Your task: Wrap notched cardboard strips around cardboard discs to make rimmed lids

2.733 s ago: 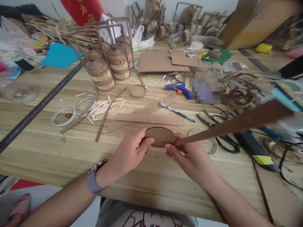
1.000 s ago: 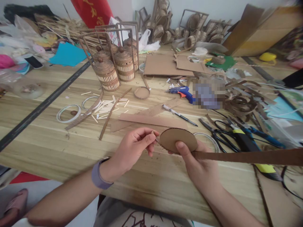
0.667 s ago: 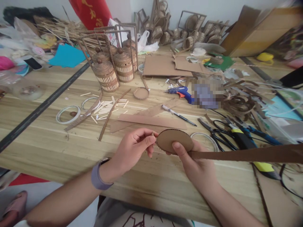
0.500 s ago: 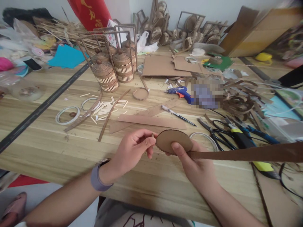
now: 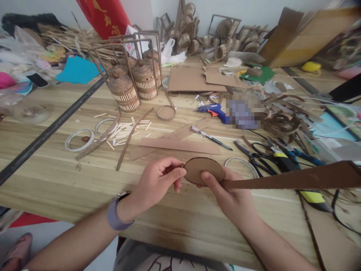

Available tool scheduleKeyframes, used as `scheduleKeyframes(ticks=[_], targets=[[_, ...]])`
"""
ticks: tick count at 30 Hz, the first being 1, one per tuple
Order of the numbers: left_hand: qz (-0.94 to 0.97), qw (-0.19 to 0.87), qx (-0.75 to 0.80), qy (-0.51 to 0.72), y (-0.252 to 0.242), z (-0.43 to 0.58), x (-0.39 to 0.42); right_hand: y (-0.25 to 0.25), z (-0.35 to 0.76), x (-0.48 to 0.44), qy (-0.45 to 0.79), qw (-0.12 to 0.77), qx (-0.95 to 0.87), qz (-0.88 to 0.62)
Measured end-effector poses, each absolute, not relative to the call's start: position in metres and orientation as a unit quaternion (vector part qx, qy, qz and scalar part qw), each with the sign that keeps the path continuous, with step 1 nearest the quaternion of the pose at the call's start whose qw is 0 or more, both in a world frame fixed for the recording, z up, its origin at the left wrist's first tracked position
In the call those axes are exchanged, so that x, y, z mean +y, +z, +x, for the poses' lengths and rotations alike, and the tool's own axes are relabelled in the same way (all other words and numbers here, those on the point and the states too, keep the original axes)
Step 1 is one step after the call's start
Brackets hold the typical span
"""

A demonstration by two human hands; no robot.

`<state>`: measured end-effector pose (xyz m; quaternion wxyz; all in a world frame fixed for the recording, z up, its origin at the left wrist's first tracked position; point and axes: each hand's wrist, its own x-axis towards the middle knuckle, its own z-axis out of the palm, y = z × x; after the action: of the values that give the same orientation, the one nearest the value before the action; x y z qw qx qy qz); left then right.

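My right hand [image 5: 228, 192] grips a round cardboard disc [image 5: 201, 169], thumb flat on its upper face and fingers underneath. From the disc's right side a long brown cardboard strip [image 5: 282, 180] runs out past my right hand, widening toward the right edge of the view. My left hand [image 5: 162, 178] is closed in a pinch at the disc's left rim. A small brown tip, apparently the strip's end, shows at its fingertips. Ridged edging is visible along the disc's rim. Beyond my hands lie flat cardboard strips [image 5: 180, 146] and a pen [image 5: 211, 137].
A blue glue gun [image 5: 211, 110], scissors [image 5: 254, 158] and a yellow-black cutter [image 5: 284, 162] lie rightward. Matchstick-like pieces [image 5: 125, 132] and tape rolls [image 5: 79, 140] are leftward. Lidded cardboard baskets [image 5: 124, 92] stand behind, with cardboard sheets [image 5: 194, 79] and a large box [image 5: 307, 39].
The disc and both hands sit slightly lower and to the left in view. The strip's far end has tilted upward. Both hands keep their hold.
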<state>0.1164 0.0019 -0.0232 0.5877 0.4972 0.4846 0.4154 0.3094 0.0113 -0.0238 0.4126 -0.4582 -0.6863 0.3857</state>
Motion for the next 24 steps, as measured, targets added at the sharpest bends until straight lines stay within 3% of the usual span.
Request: scheduleKeyframes(ticks=[9,24], targets=[[0.514,0.6,0.481,0.379,-0.0225,0.114,0.0056,-0.031,0.3167,0.0119,0.317,0.351,-0.711,-0.52],[0.478,0.621,0.459,0.419,-0.0204,0.1139,0.0091,-0.0261,0.3083,0.0112,0.452,0.432,-0.642,-0.443]])
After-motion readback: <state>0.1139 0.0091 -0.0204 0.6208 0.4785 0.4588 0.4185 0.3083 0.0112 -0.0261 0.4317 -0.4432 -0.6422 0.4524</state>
